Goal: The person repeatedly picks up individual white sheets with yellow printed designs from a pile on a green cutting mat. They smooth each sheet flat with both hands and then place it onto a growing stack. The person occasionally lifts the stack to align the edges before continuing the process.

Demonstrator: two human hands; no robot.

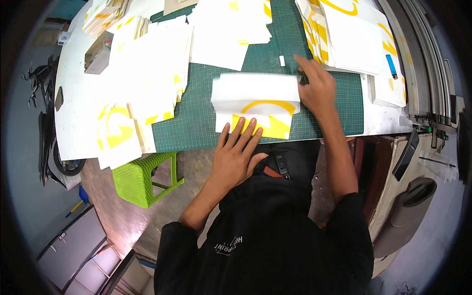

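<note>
Pressing flat with spread fingers, the left hand held down the near edge of a white sheet with yellow shapes on the green cutting mat of the desk. The right hand rested open-fingered on the sheet's folded-over right end, near stacks of similar sheets.

A print or sign workshop: a green gridded cutting mat covers the worktop, stacks of white sheets with yellow shapes lie around the mat, and a green plastic stool stands below it.
</note>
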